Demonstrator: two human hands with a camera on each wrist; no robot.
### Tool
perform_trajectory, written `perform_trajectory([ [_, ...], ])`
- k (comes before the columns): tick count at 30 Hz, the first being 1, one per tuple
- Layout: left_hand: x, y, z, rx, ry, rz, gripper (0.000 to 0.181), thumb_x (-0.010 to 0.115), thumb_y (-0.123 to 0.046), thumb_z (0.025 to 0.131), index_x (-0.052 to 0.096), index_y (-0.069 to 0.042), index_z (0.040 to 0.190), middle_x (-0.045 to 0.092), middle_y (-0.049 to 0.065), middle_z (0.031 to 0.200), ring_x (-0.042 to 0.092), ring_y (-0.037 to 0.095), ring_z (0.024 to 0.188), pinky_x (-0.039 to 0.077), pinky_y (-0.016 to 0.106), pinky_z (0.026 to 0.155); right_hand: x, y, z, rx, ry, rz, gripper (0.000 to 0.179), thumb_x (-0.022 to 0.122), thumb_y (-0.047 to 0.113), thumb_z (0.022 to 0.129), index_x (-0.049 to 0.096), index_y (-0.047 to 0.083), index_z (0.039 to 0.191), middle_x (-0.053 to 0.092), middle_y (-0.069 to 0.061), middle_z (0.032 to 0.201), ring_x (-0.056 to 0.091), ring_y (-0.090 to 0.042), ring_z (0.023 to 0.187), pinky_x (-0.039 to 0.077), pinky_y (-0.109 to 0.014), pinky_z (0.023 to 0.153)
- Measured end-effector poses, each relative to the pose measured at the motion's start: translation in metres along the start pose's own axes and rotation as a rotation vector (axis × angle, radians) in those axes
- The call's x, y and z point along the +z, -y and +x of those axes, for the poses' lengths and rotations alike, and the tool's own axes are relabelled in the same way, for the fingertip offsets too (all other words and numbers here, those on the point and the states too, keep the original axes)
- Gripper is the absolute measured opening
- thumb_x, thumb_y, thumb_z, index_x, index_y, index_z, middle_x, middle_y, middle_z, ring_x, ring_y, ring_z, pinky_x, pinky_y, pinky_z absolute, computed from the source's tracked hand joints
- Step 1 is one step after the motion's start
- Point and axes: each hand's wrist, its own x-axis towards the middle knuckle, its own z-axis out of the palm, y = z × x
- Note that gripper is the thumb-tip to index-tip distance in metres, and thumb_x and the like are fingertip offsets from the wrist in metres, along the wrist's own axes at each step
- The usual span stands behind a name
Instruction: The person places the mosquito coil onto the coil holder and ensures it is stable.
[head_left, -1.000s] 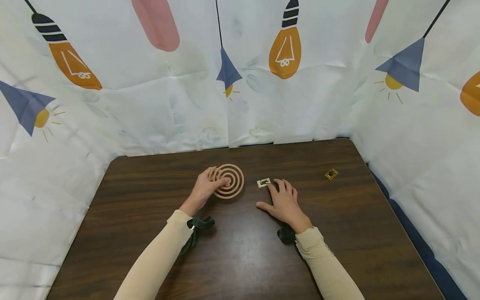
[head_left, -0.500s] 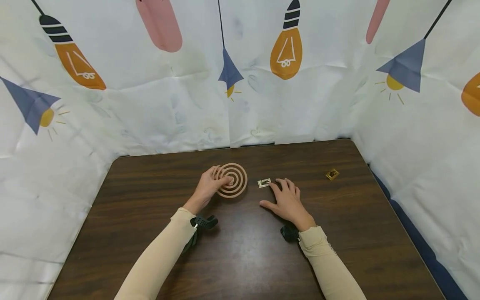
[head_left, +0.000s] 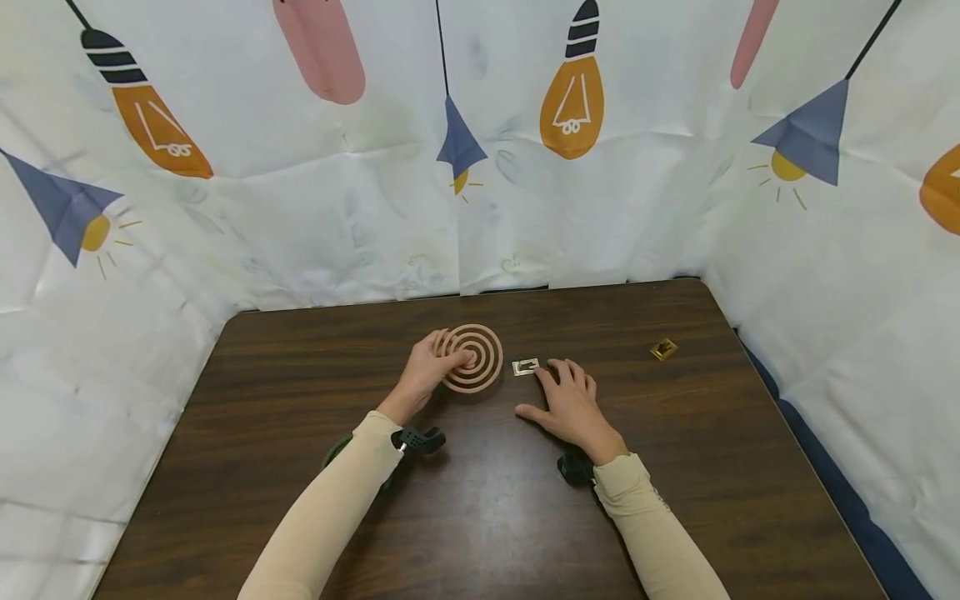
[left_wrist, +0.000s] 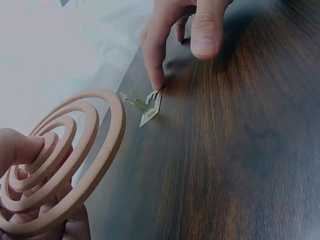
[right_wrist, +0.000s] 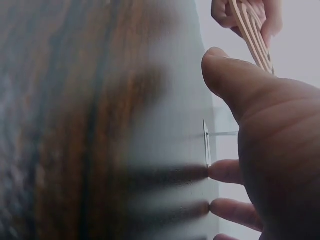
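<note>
My left hand (head_left: 424,373) pinches a tan mosquito coil (head_left: 498,357) just above the table, with the thumb at its centre and the other fingers behind. The left wrist view shows the coil (left_wrist: 118,131) tilted, apart from a small metal coil stand (left_wrist: 148,120) with a raised prong. This stand (head_left: 525,367) lies flat to the right of the coil. The index fingertip of my right hand (head_left: 573,410) touches the stand's near edge, fingers spread and the thumb held off to the side. In the right wrist view the stand appears edge-on.
A second, gold-coloured metal stand (head_left: 663,349) lies farther right on the dark wood table (head_left: 480,517). White cloth (head_left: 360,225) printed with lamps and bulbs hangs behind the table and along its sides. Dark bands are worn at both wrists.
My left hand has shifted right with the mosquito coil, closer to the stand. The right hand stays at the stand, its fingertip still touching it.
</note>
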Motion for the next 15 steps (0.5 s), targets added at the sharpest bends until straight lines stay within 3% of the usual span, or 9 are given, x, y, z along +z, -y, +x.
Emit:
perform_trajectory([
  [5, 0.006, 0.001, 0.003, -0.021, -0.008, -0.009, 0.078, 0.079, -0.025, 0.093, 0.039, -0.008, 0.157, 0.066, 0.009, 0.125, 0.067, 0.01, 0.099, 0.058, 0.022, 0.086, 0.001, 0.002, 0.0, 0.007, 0.012, 0.003, 0.081, 0.067, 0.064, 0.093, 0.048, 0.015, 0.155, 0.032, -0.02, 0.165, 0.022, -0.049, 0.155, 0.022, -0.071, 0.123],
  [9, 0.008, 0.001, 0.003, -0.037, -0.015, -0.018, 0.094, 0.079, -0.025, 0.092, 0.023, -0.009, 0.165, 0.059, 0.013, 0.142, 0.065, 0.011, 0.107, 0.057, 0.021, 0.09, 0.003, 0.002, 0.0, 0.0, 0.015, -0.003, 0.08, 0.066, 0.064, 0.093, 0.048, 0.017, 0.155, 0.032, -0.021, 0.165, 0.023, -0.049, 0.155, 0.022, -0.071, 0.122],
  [11, 0.01, 0.002, 0.005, -0.037, -0.017, -0.016, 0.094, 0.079, -0.025, 0.092, 0.022, -0.009, 0.165, 0.059, 0.012, 0.142, 0.065, 0.01, 0.107, 0.056, 0.021, 0.09, 0.003, 0.002, 0.0, -0.005, 0.01, -0.008, 0.08, 0.066, 0.064, 0.093, 0.048, 0.017, 0.155, 0.032, -0.021, 0.165, 0.024, -0.049, 0.154, 0.023, -0.071, 0.121],
  [15, 0.014, 0.002, 0.007, -0.027, -0.014, -0.023, 0.081, 0.08, -0.024, 0.092, 0.037, -0.009, 0.159, 0.066, 0.009, 0.125, 0.067, 0.009, 0.097, 0.057, 0.022, 0.085, 0.005, 0.002, 0.0, -0.007, 0.002, -0.026, 0.081, 0.066, 0.065, 0.093, 0.047, 0.018, 0.155, 0.033, -0.02, 0.164, 0.027, -0.048, 0.152, 0.024, -0.071, 0.121],
])
